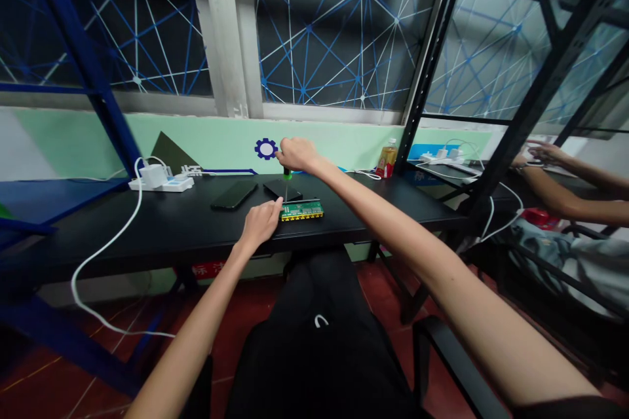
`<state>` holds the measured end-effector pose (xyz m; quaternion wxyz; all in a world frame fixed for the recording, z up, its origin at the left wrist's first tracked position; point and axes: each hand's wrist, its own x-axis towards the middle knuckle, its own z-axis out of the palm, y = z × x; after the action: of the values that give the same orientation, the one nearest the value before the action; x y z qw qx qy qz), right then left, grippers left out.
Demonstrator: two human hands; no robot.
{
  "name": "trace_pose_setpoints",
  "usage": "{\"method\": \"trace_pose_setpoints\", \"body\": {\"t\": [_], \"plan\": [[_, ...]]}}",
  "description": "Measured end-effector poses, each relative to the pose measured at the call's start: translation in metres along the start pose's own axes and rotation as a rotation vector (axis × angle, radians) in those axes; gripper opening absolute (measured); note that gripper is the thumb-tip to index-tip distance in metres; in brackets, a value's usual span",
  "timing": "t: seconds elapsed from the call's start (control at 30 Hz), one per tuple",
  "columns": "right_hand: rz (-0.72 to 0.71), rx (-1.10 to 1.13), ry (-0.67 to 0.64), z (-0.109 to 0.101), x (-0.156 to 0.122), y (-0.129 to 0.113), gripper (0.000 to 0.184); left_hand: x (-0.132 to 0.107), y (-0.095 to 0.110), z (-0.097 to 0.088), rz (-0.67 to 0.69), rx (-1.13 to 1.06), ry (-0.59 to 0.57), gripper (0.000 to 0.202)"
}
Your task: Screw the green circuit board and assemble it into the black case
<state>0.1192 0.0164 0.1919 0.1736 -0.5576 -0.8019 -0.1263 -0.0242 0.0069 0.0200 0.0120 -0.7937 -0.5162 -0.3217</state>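
Observation:
A green circuit board (302, 209) with a row of yellow parts along its near edge lies at the front of the black desk. My left hand (262, 221) is closed on the board's left end, its fingertips pressed there. Above the board my right hand (297, 154) is wrapped round the handle of a screwdriver (287, 175), black with a green band. The screwdriver stands upright, its thin shaft pointing down toward the board's far left part; I cannot make out what the tip touches. Just behind the board lies a flat black object (289, 191).
A dark phone (234, 195) lies left of the board on the black desk (167, 229). A white power strip (162, 183) with a trailing cable sits farther left. A drink bottle (386, 158) stands back right. Another person's arm (574, 193) shows at the right.

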Motion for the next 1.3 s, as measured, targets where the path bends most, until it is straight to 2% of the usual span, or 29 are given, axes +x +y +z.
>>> {"method": "trace_pose_setpoints", "body": {"t": [0.1, 0.27, 0.4, 0.53, 0.63, 0.77, 0.83, 1.0, 1.17, 1.3], "plan": [[0.045, -0.053, 0.121, 0.008, 0.004, -0.004, 0.037, 0.0, 0.0, 0.0, 0.004, -0.004, -0.001, 0.059], [0.061, -0.057, 0.078, 0.009, 0.013, -0.006, 0.044, -0.001, -0.002, 0.002, 0.034, -0.001, 0.014, 0.058], [0.011, 0.022, 0.018, 0.01, 0.006, -0.006, 0.043, -0.001, -0.001, 0.002, 0.038, -0.001, 0.017, 0.056], [-0.061, 0.019, 0.121, 0.02, -0.004, -0.01, 0.042, -0.002, 0.002, -0.001, 0.031, -0.015, 0.019, 0.058], [-0.036, 0.001, 0.189, 0.025, -0.005, -0.017, 0.05, -0.003, 0.002, -0.001, 0.017, -0.015, 0.02, 0.056], [-0.015, -0.006, 0.2, 0.024, 0.002, -0.026, 0.057, -0.003, 0.001, -0.001, 0.032, -0.012, 0.015, 0.054], [0.0, 0.002, 0.196, 0.024, 0.004, -0.027, 0.052, -0.003, 0.0, 0.0, 0.033, -0.009, 0.018, 0.054], [-0.042, 0.021, 0.162, 0.029, 0.006, -0.022, 0.04, -0.004, 0.001, -0.001, 0.025, -0.023, 0.029, 0.056], [-0.086, -0.075, 0.235, 0.03, 0.0, -0.014, 0.049, -0.004, 0.002, -0.002, 0.01, -0.035, 0.023, 0.058], [-0.056, -0.055, 0.181, 0.023, -0.005, -0.004, 0.046, -0.004, 0.003, -0.003, 0.019, -0.015, 0.008, 0.056]]}}
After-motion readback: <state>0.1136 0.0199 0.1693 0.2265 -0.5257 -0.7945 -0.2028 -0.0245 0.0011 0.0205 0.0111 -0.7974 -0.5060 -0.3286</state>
